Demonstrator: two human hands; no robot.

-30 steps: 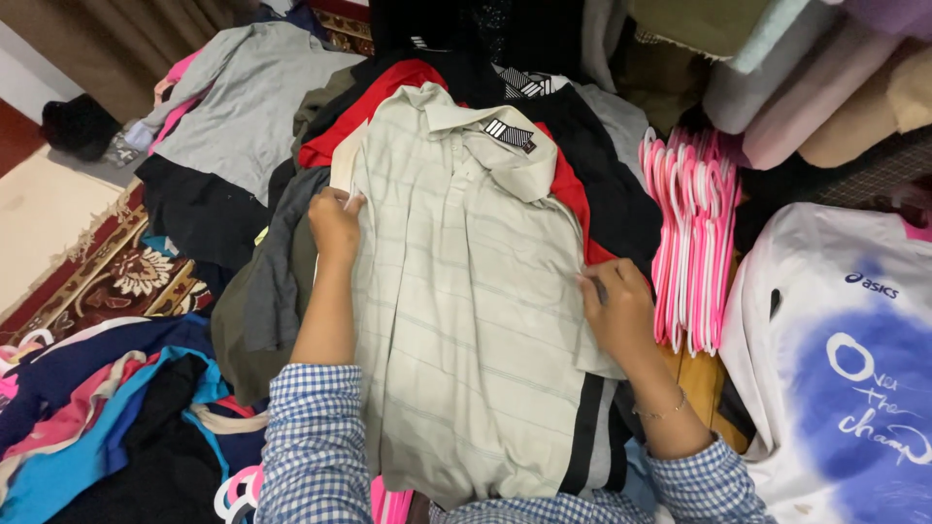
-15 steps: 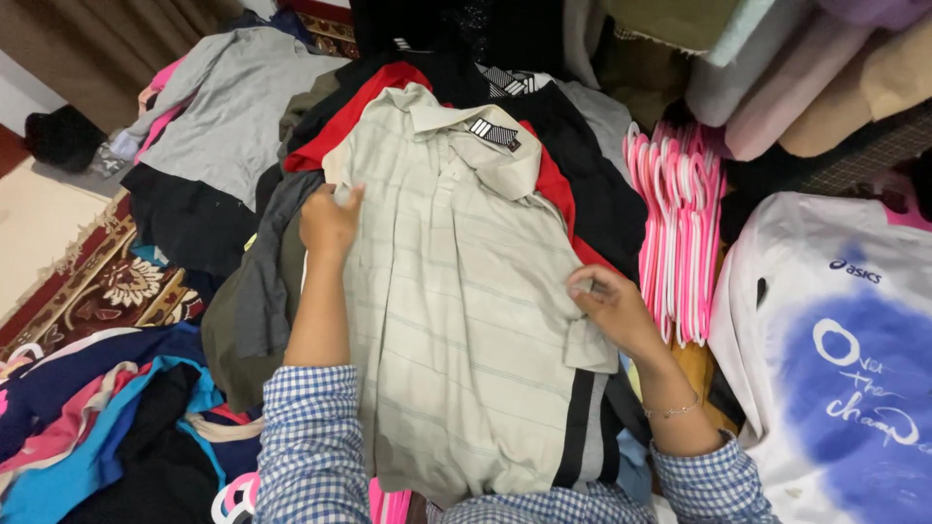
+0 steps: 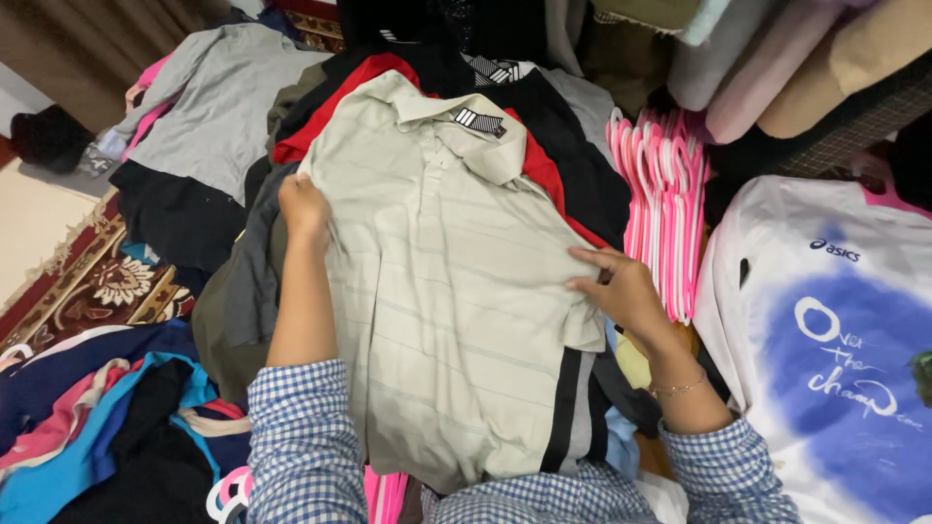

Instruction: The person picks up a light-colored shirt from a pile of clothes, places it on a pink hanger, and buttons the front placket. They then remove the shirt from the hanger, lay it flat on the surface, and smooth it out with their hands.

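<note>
Beige polo shirt [image 3: 437,291] laid flat between hands: left hand [image 3: 303,206] clamped on its left edge, right hand [image 3: 621,286] pressed open-fingered on right edge.

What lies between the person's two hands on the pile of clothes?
In the head view, the pale beige striped polo shirt spans from left hand to right hand.

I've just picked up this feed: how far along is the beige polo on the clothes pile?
Done: the beige polo lies front-up on the heap, collar away from the person. In hand: the left hand presses its left edge, the right hand its right sleeve. Left: no fold shows, and the pink hangers lie unused beside it.
</note>
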